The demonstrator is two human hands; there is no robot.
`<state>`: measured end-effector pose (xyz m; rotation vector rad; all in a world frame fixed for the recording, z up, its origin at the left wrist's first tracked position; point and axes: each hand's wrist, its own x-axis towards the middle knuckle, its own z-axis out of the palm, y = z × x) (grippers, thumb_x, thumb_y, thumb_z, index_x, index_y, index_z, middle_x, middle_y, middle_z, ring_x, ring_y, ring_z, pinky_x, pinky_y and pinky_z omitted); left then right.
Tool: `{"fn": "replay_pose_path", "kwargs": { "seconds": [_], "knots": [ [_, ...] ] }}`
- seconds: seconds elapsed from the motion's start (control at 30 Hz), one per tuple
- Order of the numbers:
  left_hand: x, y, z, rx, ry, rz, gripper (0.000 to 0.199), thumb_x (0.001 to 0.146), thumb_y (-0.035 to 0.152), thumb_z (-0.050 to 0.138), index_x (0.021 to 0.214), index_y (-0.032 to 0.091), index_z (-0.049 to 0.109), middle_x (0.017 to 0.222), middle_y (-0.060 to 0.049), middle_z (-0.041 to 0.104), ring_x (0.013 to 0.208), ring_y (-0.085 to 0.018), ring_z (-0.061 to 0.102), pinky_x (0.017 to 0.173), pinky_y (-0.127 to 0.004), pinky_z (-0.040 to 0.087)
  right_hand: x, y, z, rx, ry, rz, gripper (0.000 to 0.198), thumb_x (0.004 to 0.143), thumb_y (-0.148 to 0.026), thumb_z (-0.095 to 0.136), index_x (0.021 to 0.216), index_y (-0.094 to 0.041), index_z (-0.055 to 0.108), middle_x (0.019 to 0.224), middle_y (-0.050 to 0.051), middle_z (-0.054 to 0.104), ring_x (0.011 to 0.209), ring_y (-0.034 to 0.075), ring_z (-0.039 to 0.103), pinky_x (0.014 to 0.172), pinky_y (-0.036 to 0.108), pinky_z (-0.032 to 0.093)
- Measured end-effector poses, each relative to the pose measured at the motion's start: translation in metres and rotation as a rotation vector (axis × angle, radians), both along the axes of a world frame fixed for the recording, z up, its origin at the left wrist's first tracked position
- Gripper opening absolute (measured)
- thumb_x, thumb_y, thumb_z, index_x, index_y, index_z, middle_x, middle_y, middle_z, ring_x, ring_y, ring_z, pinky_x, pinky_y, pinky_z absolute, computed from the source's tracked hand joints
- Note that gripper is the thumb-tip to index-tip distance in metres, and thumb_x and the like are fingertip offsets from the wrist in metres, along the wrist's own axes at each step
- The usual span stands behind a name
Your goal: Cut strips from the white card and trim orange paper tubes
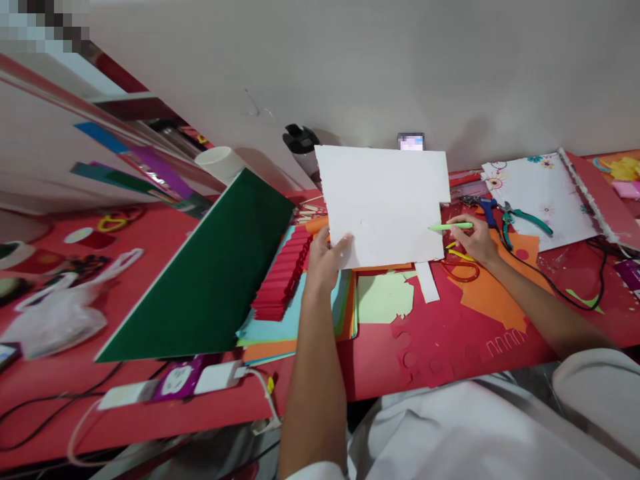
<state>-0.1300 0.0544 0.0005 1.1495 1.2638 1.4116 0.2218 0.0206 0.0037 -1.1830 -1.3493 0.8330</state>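
A white board with a small notch in its right edge is held up, tilted, above the table. My left hand grips its lower left corner, thumb on the front face. In my right hand is a light green pen, its tip pointing left at the board's right side. Whether the tip touches the board, I cannot tell. Beneath my right hand lie orange-handled scissors. A white strip and a pale green paper sheet lie below the board.
A dark green board leans at the left beside folded red paper. To the right are teal-handled pliers, a blue glue gun, orange paper and a flowered white sheet. A power strip with cables lies front left.
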Motion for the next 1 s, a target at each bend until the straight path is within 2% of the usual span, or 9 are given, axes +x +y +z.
{"fn": "replay_pose_path", "kwargs": {
  "seconds": [0.13, 0.3, 0.4, 0.57, 0.77, 1.0],
  "knots": [
    [0.001, 0.0, 0.001, 0.0, -0.006, 0.001, 0.053, 0.068, 0.044, 0.092, 0.112, 0.021, 0.073, 0.109, -0.011, 0.081, 0.091, -0.026, 0.078, 0.075, -0.033, 0.064, 0.001, 0.001, -0.001, 0.012, 0.0, -0.009, 0.033, 0.086, -0.049, 0.075, 0.103, -0.021, 0.076, 0.084, 0.004, 0.075, 0.057, 0.014, 0.063, 0.052, 0.027, 0.056],
    [0.0, 0.0, 0.0, 0.004, -0.008, 0.001, 0.054, 0.068, 0.044, 0.092, 0.112, 0.02, 0.073, 0.111, -0.011, 0.081, 0.091, -0.025, 0.078, 0.076, -0.033, 0.064, 0.002, 0.001, 0.0, -0.009, -0.018, -0.003, 0.028, 0.084, -0.046, 0.076, 0.094, -0.02, 0.075, 0.082, 0.004, 0.074, 0.057, 0.015, 0.062, 0.049, 0.027, 0.055],
    [0.001, 0.0, 0.0, 0.0, -0.021, -0.003, 0.057, 0.067, 0.045, 0.093, 0.113, 0.019, 0.073, 0.111, -0.011, 0.08, 0.09, -0.024, 0.077, 0.075, -0.031, 0.063, 0.001, 0.003, 0.001, 0.024, -0.001, -0.011, 0.028, 0.086, -0.045, 0.075, 0.097, -0.02, 0.075, 0.08, 0.004, 0.074, 0.057, 0.014, 0.063, 0.052, 0.027, 0.056],
    [0.002, 0.0, 0.001, -0.007, -0.028, -0.002, 0.057, 0.066, 0.045, 0.094, 0.112, 0.018, 0.073, 0.108, -0.011, 0.081, 0.089, -0.023, 0.077, 0.074, -0.029, 0.061, 0.0, 0.009, -0.001, 0.06, 0.043, -0.036, 0.029, 0.087, -0.044, 0.075, 0.102, -0.019, 0.077, 0.082, 0.004, 0.076, 0.057, 0.013, 0.063, 0.052, 0.025, 0.055],
    [0.002, 0.0, 0.001, 0.001, -0.036, -0.007, 0.054, 0.067, 0.043, 0.093, 0.111, 0.02, 0.074, 0.109, -0.01, 0.081, 0.09, -0.023, 0.077, 0.073, -0.029, 0.061, 0.0, 0.011, -0.003, 0.066, -0.001, -0.039, 0.033, 0.089, -0.047, 0.074, 0.106, -0.02, 0.077, 0.086, 0.005, 0.078, 0.057, 0.013, 0.064, 0.053, 0.027, 0.056],
    [0.0, 0.001, -0.001, 0.001, -0.028, -0.009, 0.052, 0.07, 0.041, 0.092, 0.113, 0.018, 0.073, 0.109, -0.01, 0.08, 0.088, -0.022, 0.076, 0.073, -0.028, 0.06, 0.0, 0.009, 0.0, 0.05, -0.013, -0.015, 0.022, 0.086, -0.04, 0.074, 0.094, -0.019, 0.076, 0.082, 0.004, 0.075, 0.052, 0.013, 0.061, 0.049, 0.026, 0.052]
  ]
}}
